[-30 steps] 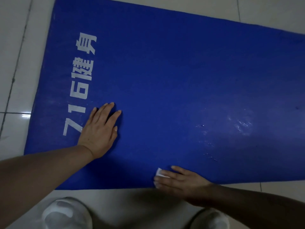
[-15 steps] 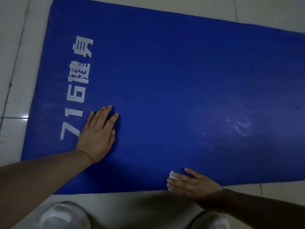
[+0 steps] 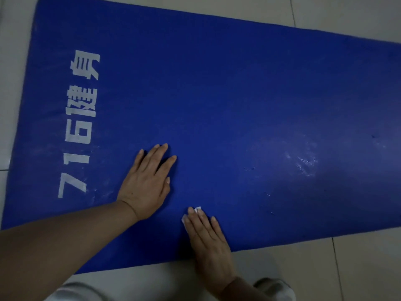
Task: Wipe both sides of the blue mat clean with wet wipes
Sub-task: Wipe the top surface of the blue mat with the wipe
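We see the blue mat (image 3: pixel 217 105) lying flat on the tiled floor (image 3: pixel 358 268), filling most of the view, its near long edge running just in front of us and its short end at the floor's left side. White lettering (image 3: pixel 81 124) reading "716" with two characters runs along that short end. Our left hand (image 3: pixel 147 183) lies palm down on the mat near its near edge, just right of the lettering, fingers straight and slightly spread, holding nothing. Our right hand (image 3: pixel 208 240) reaches over the near edge, fingers straight and together, pressing a white wet wipe (image 3: pixel 198 209) flat onto the mat; only small bits of the wipe show past the fingertips and along the left side of the hand. The two hands are near each other but apart. Further right on the mat a wet sheen (image 3: pixel 306 164) with small droplets glints. At the bottom edge we make out a light shoe (image 3: pixel 275 290) on the floor, beside the right forearm.
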Tool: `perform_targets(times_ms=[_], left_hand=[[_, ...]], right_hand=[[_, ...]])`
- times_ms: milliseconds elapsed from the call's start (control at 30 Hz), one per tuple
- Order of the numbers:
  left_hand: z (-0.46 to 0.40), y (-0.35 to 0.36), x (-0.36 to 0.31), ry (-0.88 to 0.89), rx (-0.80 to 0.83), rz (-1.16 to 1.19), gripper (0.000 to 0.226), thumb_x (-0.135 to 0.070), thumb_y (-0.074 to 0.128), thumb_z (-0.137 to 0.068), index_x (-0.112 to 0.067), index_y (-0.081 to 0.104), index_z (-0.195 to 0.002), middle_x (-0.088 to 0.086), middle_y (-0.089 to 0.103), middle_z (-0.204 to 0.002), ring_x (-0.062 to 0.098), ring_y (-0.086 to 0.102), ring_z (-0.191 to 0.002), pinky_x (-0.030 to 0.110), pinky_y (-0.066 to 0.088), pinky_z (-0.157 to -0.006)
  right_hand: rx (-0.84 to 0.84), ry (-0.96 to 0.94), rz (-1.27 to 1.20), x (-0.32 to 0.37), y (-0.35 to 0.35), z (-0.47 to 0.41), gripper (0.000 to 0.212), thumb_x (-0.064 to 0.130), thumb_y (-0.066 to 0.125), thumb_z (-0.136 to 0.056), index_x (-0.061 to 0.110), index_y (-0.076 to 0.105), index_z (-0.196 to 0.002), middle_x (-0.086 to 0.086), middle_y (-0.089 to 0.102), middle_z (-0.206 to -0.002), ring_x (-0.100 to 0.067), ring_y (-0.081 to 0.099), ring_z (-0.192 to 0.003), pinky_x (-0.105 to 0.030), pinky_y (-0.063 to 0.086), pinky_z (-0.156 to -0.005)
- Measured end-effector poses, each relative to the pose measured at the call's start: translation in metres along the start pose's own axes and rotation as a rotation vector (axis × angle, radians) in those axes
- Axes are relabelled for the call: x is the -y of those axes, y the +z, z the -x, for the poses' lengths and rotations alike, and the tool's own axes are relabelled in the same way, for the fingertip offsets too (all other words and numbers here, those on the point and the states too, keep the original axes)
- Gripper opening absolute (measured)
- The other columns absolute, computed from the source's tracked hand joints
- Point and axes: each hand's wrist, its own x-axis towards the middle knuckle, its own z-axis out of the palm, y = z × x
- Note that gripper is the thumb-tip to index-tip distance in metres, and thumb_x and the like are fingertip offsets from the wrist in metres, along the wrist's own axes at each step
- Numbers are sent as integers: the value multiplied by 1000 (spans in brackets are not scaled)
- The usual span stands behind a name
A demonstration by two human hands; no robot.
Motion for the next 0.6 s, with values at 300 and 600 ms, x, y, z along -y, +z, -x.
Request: perform_targets(times_ms=[300,600], left_hand=[[2,0,4,8,-41,66,50,-25,31,-93,-5,50,-135,18,38,-148,32,33,-138,45,16,-116],[2,-2,2,-8,-46,65,50,-25,31,-93,-5,51,-134,18,39,-148,31,34,-137,46,19,-116]], right_hand=[[-248,623,59,-54,-14,-12,60,4,23,-87,10,20,-147,-6,22,-154,-12,1,-147,-30,1,-119],[-146,416,33,-25,-1,-7,60,8,30,-84,18,32,-144,0,26,-152,-12,9,-146,-33,4,-116]])
